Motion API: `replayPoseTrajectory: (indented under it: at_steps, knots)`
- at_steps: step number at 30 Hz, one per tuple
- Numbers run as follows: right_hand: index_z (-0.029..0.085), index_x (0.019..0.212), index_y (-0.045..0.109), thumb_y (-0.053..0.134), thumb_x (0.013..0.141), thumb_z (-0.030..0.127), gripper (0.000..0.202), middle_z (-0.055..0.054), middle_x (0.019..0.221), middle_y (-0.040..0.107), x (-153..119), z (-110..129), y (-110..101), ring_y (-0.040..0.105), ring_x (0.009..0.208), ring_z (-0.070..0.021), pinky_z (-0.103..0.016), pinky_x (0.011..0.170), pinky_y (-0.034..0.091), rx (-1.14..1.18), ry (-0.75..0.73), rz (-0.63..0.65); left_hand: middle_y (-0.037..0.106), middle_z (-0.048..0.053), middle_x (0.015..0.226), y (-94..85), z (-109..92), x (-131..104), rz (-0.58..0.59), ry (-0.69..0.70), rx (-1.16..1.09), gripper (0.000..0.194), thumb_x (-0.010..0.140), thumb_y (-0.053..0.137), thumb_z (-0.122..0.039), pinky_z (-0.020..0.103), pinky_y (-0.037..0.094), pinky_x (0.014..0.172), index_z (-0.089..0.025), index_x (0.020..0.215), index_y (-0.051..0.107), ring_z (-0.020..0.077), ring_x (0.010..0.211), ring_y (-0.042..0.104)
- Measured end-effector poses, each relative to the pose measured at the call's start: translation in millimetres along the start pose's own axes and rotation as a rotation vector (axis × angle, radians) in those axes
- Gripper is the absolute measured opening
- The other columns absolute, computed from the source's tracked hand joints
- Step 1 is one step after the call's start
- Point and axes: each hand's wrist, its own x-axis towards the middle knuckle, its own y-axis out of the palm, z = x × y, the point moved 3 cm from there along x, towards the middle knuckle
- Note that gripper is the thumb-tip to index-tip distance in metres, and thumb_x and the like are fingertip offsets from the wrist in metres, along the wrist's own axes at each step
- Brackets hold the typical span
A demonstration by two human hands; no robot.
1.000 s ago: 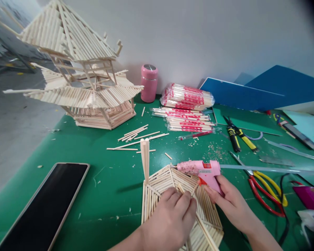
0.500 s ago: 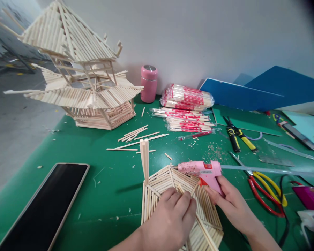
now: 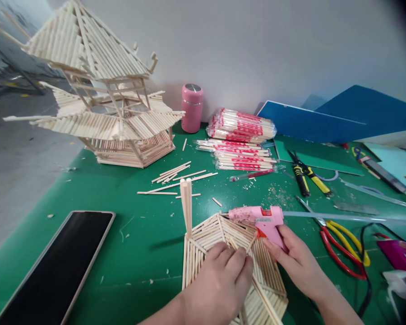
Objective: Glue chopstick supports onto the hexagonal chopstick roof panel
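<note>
My right hand grips a pink hot glue gun, with a long clear glue stick sticking out of its back. The gun's nozzle is at the far corner of a hexagonal panel of wooden sticks. Over the panel's middle, my left hand is closed with curled fingers around a pair of chopsticks slanting toward me; the fingertips are partly hidden. A pair of chopsticks stands upright at the panel's left corner.
A stick-built pavilion stands at the back left, beside a pink flask. Wrapped chopsticks and loose cut sticks lie behind the panel. A phone rests left; cutters and red-yellow pliers lie right.
The glue gun shifts very slightly left in view, its nozzle still at the panel's far corner. My left hand keeps its place on the panel.
</note>
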Motion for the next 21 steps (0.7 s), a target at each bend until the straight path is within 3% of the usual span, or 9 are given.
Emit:
replayPoseTrajectory:
  at_steps: [7,21]
  knots:
    - [0.018,0.102,0.047,0.043,0.083,0.029,0.022,-0.002,0.081,0.056,0.0,3.5,0.8,0.054,0.073,-0.016,-0.026,0.067,0.044,-0.029,-0.013,0.009,0.062,0.014,0.097,-2.3,1.2,1.1,-0.033,-0.002,-0.019,0.029,0.081,0.035,-0.012,0.04,0.045,0.075,-0.006,0.101,0.054,0.0223,0.078,0.058]
    - [0.018,0.116,0.045,0.044,0.083,0.029,0.034,-0.007,0.104,0.058,1.1,4.5,1.8,0.055,0.09,-0.0193,-0.029,0.081,0.043,-0.011,-0.041,0.006,0.062,0.013,0.097,0.6,0.5,0.1,-0.053,-0.008,-0.001,0.028,0.08,0.037,-0.012,0.039,0.045,0.076,-0.008,0.101,0.054,0.0211,0.078,0.058]
